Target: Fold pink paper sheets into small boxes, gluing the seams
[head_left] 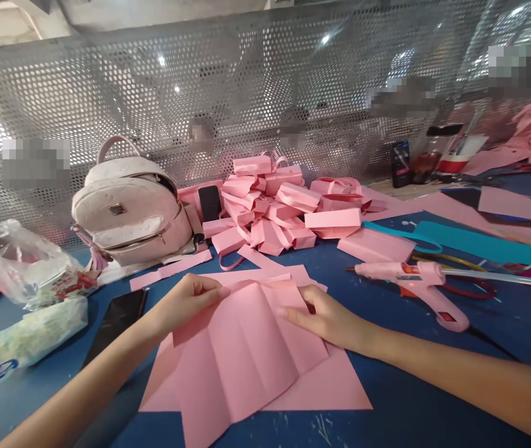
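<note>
A creased pink sheet [246, 348] is held up over the blue table, its folds running lengthwise. My left hand [195, 298] pinches its upper left edge between thumb and fingers. At the right edge, my right hand [324, 314] grips the sheet, thumb in front and fingers partly hidden behind it. More flat pink paper [340, 389] lies beneath. Beyond my hands sits a heap of folded pink paper pieces [269, 205]. A pink glue gun [414, 277] with a clear stick in its back lies to the right of my right hand.
Left are a white backpack [129, 208], a dark phone [118, 320], a tissue pack [27, 342] and a plastic bag [13, 261]. A teal strip [489, 242] lies right. A perforated metal screen [246, 81] stands behind, with another phone [400, 163] and drinks [433, 152] before it.
</note>
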Demonstrator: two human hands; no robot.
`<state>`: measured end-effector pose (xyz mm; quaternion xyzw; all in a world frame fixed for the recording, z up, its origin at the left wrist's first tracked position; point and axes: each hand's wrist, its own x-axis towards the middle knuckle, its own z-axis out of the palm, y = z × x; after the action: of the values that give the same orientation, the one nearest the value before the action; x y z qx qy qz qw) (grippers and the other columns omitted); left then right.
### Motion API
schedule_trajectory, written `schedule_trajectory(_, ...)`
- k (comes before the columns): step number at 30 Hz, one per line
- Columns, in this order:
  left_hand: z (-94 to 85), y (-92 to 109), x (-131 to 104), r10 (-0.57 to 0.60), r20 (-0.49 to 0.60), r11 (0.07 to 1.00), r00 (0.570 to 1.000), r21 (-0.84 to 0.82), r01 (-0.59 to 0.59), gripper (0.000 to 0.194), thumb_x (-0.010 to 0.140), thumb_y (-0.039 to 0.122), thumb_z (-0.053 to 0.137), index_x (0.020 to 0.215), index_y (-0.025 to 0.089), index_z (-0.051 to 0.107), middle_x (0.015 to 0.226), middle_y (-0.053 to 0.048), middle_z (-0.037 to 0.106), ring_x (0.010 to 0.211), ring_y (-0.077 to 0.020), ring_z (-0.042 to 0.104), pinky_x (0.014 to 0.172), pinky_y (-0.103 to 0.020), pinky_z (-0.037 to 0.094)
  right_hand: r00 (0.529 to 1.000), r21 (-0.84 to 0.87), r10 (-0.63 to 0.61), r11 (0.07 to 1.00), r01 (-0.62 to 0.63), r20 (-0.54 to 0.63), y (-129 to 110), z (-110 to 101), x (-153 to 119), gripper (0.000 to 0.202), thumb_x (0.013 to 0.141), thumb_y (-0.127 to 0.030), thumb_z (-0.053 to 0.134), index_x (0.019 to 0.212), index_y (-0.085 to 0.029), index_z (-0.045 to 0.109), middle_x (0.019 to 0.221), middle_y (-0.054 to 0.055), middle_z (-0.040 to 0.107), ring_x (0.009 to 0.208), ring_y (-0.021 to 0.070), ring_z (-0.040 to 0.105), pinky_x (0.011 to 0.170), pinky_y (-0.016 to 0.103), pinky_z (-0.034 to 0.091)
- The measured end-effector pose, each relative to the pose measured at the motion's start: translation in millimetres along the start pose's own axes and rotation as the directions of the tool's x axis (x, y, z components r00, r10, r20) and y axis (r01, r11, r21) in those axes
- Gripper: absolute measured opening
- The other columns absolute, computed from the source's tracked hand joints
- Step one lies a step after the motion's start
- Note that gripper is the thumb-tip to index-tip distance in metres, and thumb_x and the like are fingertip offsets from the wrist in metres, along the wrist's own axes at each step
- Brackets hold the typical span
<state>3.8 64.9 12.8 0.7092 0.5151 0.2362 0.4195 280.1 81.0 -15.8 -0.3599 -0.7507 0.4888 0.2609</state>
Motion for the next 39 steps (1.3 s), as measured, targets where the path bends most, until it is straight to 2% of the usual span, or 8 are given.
schedule_trajectory(3,0.0,-2,-1,0.026,0.080,0.999,0.996,-0.040,-0.023,0.050,0.092,0.049,0.051,0.057,0.020,0.031,0.061,0.006,0.023,0.057,-0.0092,0.020,0.051,-0.026,0.015,0.995,-0.004,-0.099,0.995,0.099,-0.017,-6,0,1,0.036,0.085,-0.049,0.065,0.106,-0.020,0.069,0.106,0.007,0.069,0.104,0.0280,0.063,0.089,0.037,0.050)
schedule_trajectory(6,7.1,5,-4,0.050,0.168,0.997,0.985,-0.066,-0.039,0.050,0.093,0.046,0.052,0.056,0.019,0.032,0.061,0.006,0.022,0.057,-0.0092,0.019,0.052,-0.027,0.015,0.986,-0.018,-0.158,0.987,0.158,-0.048,-9,-1,1,0.045,0.081,-0.047,0.072,0.118,-0.023,0.063,0.120,0.007,0.064,0.115,0.0262,0.058,0.101,0.037,0.044)
schedule_trajectory(12,23.0,12,-10,0.023,0.248,0.996,0.969,-0.092,0.000,0.044,0.091,0.041,0.056,0.056,0.016,0.046,0.059,0.005,0.031,0.055,-0.0086,0.023,0.051,-0.026,0.019,0.989,-0.009,-0.130,0.992,0.130,-0.074,-7,-2,1,0.031,0.095,-0.047,0.054,0.086,-0.020,0.067,0.086,0.001,0.065,0.084,0.0185,0.060,0.077,0.028,0.044)
schedule_trajectory(17,9.8,4,-9,-0.056,0.293,0.989,0.955,-0.113,0.093,0.028,0.076,0.041,0.076,0.080,0.014,0.070,0.054,0.007,0.041,0.050,-0.0065,0.028,0.046,-0.021,0.020,0.982,-0.025,-0.100,0.995,0.098,-0.159,-1,-5,5,0.038,0.093,-0.050,0.054,0.076,-0.018,0.065,0.078,0.001,0.062,0.073,0.0178,0.056,0.066,0.028,0.039)
schedule_trajectory(22,-20.7,-8,-4,-0.095,0.167,0.991,0.981,-0.075,0.108,0.030,0.072,0.041,0.079,0.069,0.014,0.069,0.050,0.007,0.043,0.047,-0.0059,0.035,0.045,-0.019,0.023,0.958,0.022,-0.066,0.997,0.075,-0.278,2,-7,8,0.030,0.089,-0.049,0.060,0.093,-0.020,0.071,0.099,0.005,0.070,0.094,0.0234,0.062,0.082,0.031,0.044)
schedule_trajectory(26,-38.0,-15,-2,-0.057,0.035,0.996,0.998,-0.064,0.059,0.030,0.073,0.043,0.078,0.069,0.014,0.074,0.055,0.003,0.053,0.053,-0.0079,0.039,0.049,-0.020,0.028,0.959,0.032,-0.007,0.999,0.017,-0.283,4,-8,8,0.033,0.090,-0.051,0.058,0.100,-0.022,0.070,0.102,0.005,0.070,0.094,0.0246,0.062,0.078,0.032,0.046)
schedule_trajectory(34,-44.8,-17,-4,-0.090,0.010,0.965,0.996,-0.245,0.090,0.027,0.072,0.039,0.081,0.067,0.014,0.072,0.054,0.005,0.048,0.054,-0.0078,0.034,0.052,-0.021,0.028,0.959,0.091,-0.023,0.995,0.050,-0.283,-4,-6,3,0.035,0.090,-0.052,0.056,0.101,-0.022,0.070,0.095,0.004,0.070,0.079,0.0197,0.061,0.072,0.029,0.045)
schedule_trajectory(39,-44.5,-22,-3,-0.097,0.016,0.935,0.995,-0.341,0.097,0.042,0.069,0.047,0.082,0.056,0.013,0.059,0.052,0.007,0.040,0.052,-0.0065,0.031,0.048,-0.020,0.023,0.960,0.052,-0.090,0.993,0.108,-0.264,-4,-7,2,0.030,0.092,-0.049,0.056,0.101,-0.023,0.070,0.104,0.004,0.070,0.092,0.0219,0.062,0.084,0.030,0.044)
